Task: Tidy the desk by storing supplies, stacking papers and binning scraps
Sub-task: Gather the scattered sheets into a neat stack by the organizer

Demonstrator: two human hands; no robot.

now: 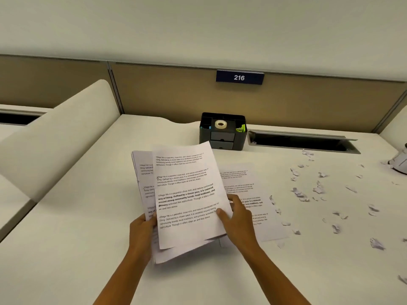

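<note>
Head view: left hand (141, 227) and right hand (238, 216) raised, grips pinching the paper stack (187, 194).

A blue sign (239, 77) (reading 216) hangs on the tan partition (176, 93) — cable slot (301, 143) below.

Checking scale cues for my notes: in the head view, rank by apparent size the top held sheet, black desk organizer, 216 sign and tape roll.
1. Top sheet, by far largest, though nearest the camera.
2. Desk organizer.
3. 216 sign, as wide but much shorter, and farther off.
4. Tape roll, smallest.
</note>
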